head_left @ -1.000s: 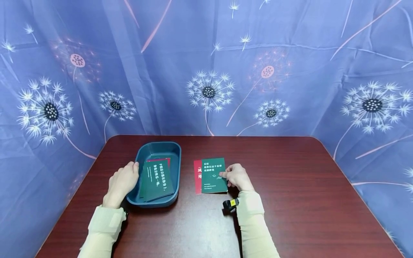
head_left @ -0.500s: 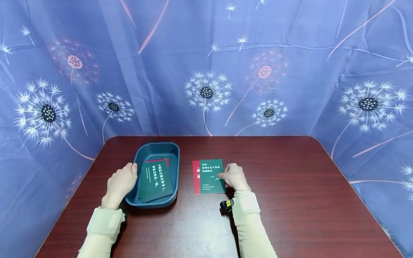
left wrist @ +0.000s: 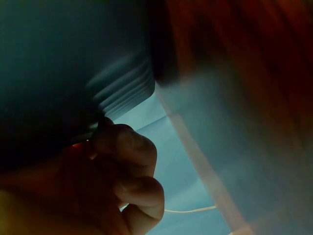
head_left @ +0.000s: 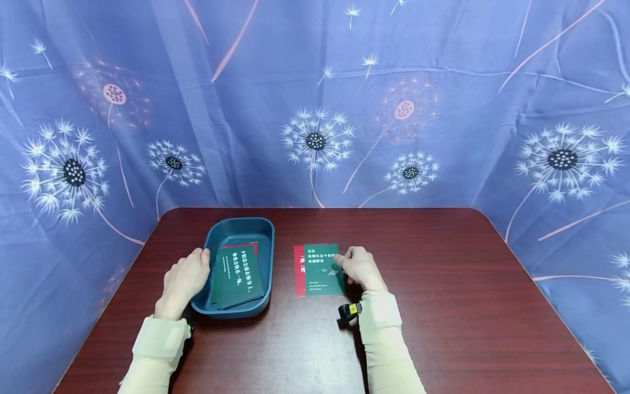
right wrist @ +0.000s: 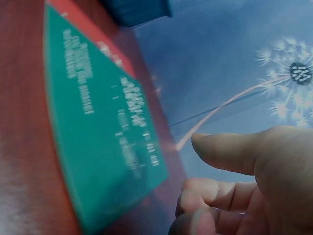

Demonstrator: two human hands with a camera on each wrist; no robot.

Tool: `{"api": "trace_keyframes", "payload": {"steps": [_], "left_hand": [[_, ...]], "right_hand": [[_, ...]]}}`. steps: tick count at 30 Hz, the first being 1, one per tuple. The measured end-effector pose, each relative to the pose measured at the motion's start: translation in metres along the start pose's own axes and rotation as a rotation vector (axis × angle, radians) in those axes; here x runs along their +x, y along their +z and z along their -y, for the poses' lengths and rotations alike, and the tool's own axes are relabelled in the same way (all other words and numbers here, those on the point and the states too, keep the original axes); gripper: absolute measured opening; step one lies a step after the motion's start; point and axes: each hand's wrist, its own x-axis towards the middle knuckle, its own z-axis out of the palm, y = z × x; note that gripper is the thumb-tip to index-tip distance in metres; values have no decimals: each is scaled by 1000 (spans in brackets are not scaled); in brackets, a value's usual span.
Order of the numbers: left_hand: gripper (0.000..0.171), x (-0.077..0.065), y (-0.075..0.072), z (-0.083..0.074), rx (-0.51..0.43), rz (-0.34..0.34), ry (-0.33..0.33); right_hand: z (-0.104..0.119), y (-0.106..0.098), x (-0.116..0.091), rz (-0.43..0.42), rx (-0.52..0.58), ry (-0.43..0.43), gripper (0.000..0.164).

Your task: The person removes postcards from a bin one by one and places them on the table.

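Observation:
My left hand [head_left: 186,278] grips the left rim of a dark blue plastic tray [head_left: 268,257]; the left wrist view shows fingers [left wrist: 139,196] curled at its wall. Inside the tray lies a green card [head_left: 236,276] with white writing, over a red one that peeks out at the top. On the table, another green card [head_left: 322,282] overlaps a red card [head_left: 299,268], whose left strip shows. My right hand [head_left: 362,268] hovers at the green card's right edge. In the right wrist view its thumb and loosely bent fingers are apart, with nothing between them.
The dark red-brown table [head_left: 443,306] has rounded far corners. Behind it hangs a blue curtain [head_left: 246,109] printed with dandelions. A black wrist camera [head_left: 349,312] with a yellow label juts from the right sleeve, low over the table.
My right hand has let go of the green card's right edge and drawn slightly up and right. The cards stay on the table. The left hand keeps its grip on the tray.

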Motion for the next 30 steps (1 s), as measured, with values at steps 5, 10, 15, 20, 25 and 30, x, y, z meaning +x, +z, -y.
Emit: {"api": "trace_keyframes", "payload": {"steps": [5,10,15,20,25,30], "left_hand": [[49,0,0,0,8,-2,3],[52,-1,1,0,11,-4,7],[51,0,1,0,9,-5,14],[47,0,-1,0,-2,-10,16],[46,0,-1,-2,-3,-6,17],[46,0,-1,-1,1,-3,9]], "right_hand": [[9,-10,-6,-9,32,-34,30],[18,-17,-14,-13,48,-112,27],[26,-21,-22,28,-9,-282,20],[38,-14,-27,81,-69,-414,17],[49,-1,-31,114,-60,-463,17],[59,14,-35,105,-72,-554,20]]}}
